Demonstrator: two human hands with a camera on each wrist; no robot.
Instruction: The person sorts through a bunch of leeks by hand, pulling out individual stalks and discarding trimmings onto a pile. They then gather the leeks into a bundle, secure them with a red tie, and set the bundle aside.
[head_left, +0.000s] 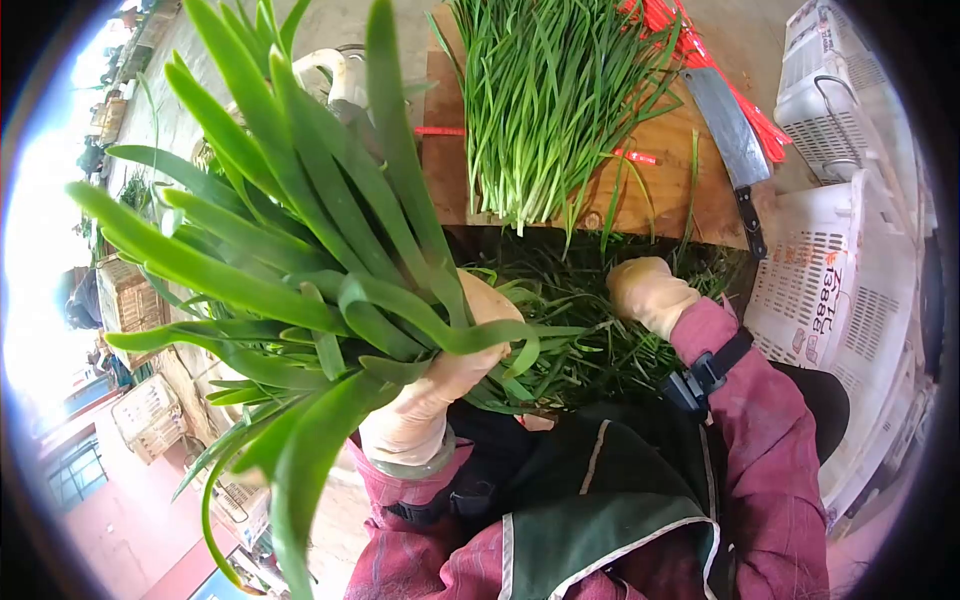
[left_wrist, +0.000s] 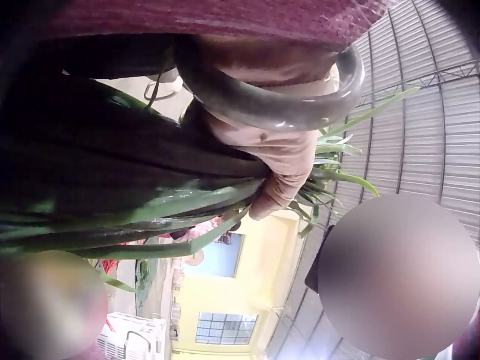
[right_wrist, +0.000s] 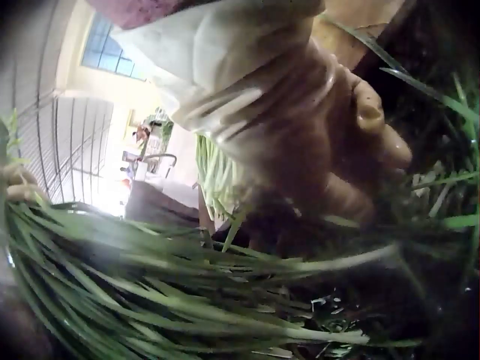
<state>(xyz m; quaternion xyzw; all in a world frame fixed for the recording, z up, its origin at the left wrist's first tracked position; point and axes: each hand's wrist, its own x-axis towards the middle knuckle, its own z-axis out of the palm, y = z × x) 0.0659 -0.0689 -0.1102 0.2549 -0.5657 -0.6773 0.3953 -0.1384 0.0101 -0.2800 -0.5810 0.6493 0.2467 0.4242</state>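
Grasps a thick bunch (head_left: 255,240) of long green leaves in the left grip (head_left: 435,388), with blades fanning across the upper left of the frame. Reaches with the right grip (head_left: 650,292) towards loose leaves (head_left: 635,365) right of centre, just below the counter (head_left: 445,185), with fingers bent; cannot tell whether closed on a leaf or empty. Rests a second bunch (head_left: 530,120) on the counter at the upper centre, pale ends towards the body, left of a knife (head_left: 725,120) and red ties (head_left: 775,142) at the upper right. Shows crates (head_left: 820,270) along the right edge.

For good handling, clasp firmly enough to stop slipping, but without crushing the soft blades. Draw from the loose leaves only a few at a time, pinching near the pale ends rather than tugging at the tips. Shake off scraps gently, and level the ends before setting anything down. Steer both wrists well clear of the blade of the knife.
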